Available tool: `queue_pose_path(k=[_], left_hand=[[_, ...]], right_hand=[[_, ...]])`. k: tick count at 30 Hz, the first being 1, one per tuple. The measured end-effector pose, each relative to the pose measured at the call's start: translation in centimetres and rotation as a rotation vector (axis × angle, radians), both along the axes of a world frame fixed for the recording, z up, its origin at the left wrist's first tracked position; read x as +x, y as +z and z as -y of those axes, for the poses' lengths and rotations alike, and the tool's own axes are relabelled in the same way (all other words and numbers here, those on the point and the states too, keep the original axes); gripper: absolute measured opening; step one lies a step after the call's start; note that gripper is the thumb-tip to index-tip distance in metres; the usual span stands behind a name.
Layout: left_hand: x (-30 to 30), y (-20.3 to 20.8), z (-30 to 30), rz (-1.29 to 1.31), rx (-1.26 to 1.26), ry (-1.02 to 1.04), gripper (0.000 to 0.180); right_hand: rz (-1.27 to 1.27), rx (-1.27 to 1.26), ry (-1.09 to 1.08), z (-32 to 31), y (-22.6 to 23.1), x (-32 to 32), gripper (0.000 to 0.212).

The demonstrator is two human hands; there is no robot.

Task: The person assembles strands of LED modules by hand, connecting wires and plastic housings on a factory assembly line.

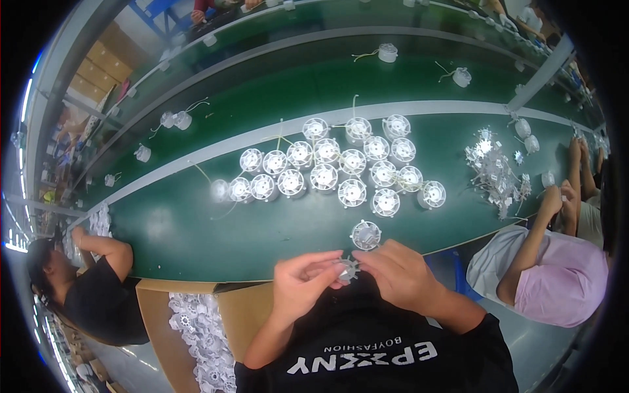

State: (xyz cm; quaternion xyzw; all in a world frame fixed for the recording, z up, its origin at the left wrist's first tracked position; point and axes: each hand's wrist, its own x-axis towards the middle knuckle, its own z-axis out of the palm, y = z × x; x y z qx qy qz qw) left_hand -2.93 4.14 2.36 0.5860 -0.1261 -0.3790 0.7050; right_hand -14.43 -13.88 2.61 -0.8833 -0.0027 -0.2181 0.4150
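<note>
Worktable [216, 239], left hand [303, 278], right hand [403, 275] and finned piece [348, 270].
The green table spreads beyond the fingers; an open carton [246, 309] of pale parts [200, 337] lies below and left of them. Farther out is a group of round white housings [324, 176]; a heap of clear pieces [496, 173] lies to the fingers' right. A lone housing [365, 234] sits just beyond the fingertips, which pinch the finned piece between both hands.
</note>
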Motion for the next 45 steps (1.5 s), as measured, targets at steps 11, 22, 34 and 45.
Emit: queue_pose_path(k=[11, 22, 34, 45], left_hand=[[4.3, 0.6, -3.6, 0.722, 0.390, 0.149, 0.027], [19.7, -6.2, -8.2, 1.088, 0.787, 0.253, 0.072], [10.1, 0.9, -6.0, 0.859, -0.101, 0.368, 0.072], [-1.2, -4.3, 1.6, -0.517, -0.604, -0.167, 0.069]], right_hand=[[0.095, -0.378, 0.056, 0.7, -2.8, -1.0, 0.018], [0.115, 0.172, -0.554, 5.6, -11.1, -3.7, 0.012], [0.173, 0.821, -0.214, 3.3, -4.5, -2.6, 0.023], [0.039, 1.486, 0.142, 1.0, 1.0, 0.9, 0.017]])
